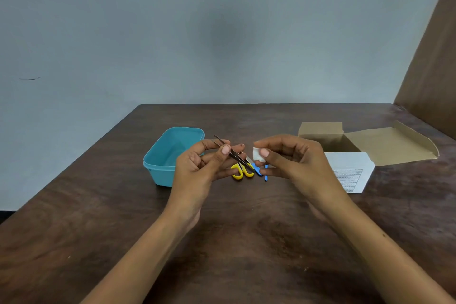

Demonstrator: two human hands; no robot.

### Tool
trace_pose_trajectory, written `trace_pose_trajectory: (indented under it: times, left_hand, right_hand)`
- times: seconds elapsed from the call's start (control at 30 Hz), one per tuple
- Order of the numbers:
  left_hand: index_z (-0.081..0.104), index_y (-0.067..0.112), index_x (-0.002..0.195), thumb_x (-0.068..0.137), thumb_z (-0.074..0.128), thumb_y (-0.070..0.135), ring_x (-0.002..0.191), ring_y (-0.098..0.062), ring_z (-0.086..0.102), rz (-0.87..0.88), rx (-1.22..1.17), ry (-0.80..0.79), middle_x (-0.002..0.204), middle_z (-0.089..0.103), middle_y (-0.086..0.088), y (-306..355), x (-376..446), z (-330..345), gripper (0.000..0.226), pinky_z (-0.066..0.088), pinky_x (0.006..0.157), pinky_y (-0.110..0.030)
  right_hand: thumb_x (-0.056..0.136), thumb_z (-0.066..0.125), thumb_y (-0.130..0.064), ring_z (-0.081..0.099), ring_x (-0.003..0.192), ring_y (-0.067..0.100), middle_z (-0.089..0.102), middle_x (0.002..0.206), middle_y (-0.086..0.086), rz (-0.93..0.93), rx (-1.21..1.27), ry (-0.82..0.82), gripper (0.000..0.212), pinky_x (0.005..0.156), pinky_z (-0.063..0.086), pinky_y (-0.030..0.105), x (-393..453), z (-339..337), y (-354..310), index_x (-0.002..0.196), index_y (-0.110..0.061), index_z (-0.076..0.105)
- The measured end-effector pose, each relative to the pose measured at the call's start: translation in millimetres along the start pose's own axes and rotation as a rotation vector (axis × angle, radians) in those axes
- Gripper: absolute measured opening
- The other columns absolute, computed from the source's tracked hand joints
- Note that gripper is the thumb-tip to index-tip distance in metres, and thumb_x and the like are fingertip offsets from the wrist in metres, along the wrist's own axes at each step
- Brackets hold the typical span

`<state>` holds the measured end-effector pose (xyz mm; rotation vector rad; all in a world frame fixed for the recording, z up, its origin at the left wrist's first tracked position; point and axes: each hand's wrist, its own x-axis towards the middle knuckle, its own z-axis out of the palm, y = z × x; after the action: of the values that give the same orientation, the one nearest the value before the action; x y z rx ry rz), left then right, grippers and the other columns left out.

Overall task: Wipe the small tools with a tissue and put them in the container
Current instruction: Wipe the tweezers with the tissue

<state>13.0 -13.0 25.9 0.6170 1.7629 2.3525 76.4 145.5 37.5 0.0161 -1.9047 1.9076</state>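
My left hand holds metal tweezers between thumb and fingers, tips pointing down to the right. A small wad of white tissue is pinched in my right hand, just right of the tweezers and a little apart from them. The open teal plastic container sits on the table to the left, partly behind my left hand. Below my hands lie small yellow-handled scissors and a blue-handled tool, with another thin blue piece beside it.
An open cardboard box with a white printed flap stands at the right of the dark wooden table. A grey wall rises behind, and a brown panel stands at the far right.
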Motion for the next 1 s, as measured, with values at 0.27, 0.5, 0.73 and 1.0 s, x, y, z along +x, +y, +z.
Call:
trace_pose_trajectory:
  times: [0.27, 0.5, 0.73, 1.0]
  left_hand:
    - [0.061, 0.003, 0.103, 0.089, 0.056, 0.01, 0.086, -0.018, 0.073, -0.016, 0.0, 0.016, 0.093, 0.076, -0.007, 1.2, -1.0, 1.2, 0.017, 0.06, 0.068, -0.026]
    - [0.062, 0.003, 0.102, 0.088, 0.057, 0.01, 0.087, -0.019, 0.073, -0.023, -0.001, 0.028, 0.094, 0.076, -0.009, 0.8, -0.1, 1.1, 0.016, 0.06, 0.071, -0.029]
    - [0.061, 0.002, 0.102, 0.086, 0.058, 0.01, 0.09, -0.021, 0.072, -0.004, -0.036, 0.009, 0.096, 0.075, -0.011, 1.2, -0.6, 1.4, 0.019, 0.06, 0.069, -0.027]
    - [0.06, 0.001, 0.101, 0.086, 0.059, 0.009, 0.09, -0.024, 0.072, 0.004, -0.039, 0.008, 0.095, 0.075, -0.012, -0.4, -1.2, 1.7, 0.016, 0.06, 0.073, -0.032]
  right_hand:
    - [0.069, 0.078, 0.002, 0.069, 0.065, 0.011, 0.074, 0.07, -0.001, 0.022, -0.059, 0.029, 0.02, 0.057, 0.056, 0.021, -1.6, 1.0, -2.1, 0.081, -0.013, 0.072]
    - [0.09, 0.059, -0.006, 0.072, 0.074, 0.014, 0.075, 0.086, 0.006, 0.027, -0.095, 0.046, 0.015, 0.059, 0.055, 0.02, 1.9, 0.1, 2.6, 0.098, -0.008, 0.072]
    - [0.084, 0.066, -0.001, 0.072, 0.072, 0.014, 0.073, 0.082, 0.007, 0.009, -0.163, 0.124, 0.015, 0.06, 0.058, 0.023, 2.0, -3.0, 5.9, 0.094, -0.011, 0.07]
    - [0.082, 0.063, -0.002, 0.069, 0.075, 0.003, 0.073, 0.074, -0.007, -0.03, -0.34, 0.206, 0.023, 0.071, 0.058, 0.027, 2.5, -1.0, 5.0, 0.071, -0.019, 0.074]
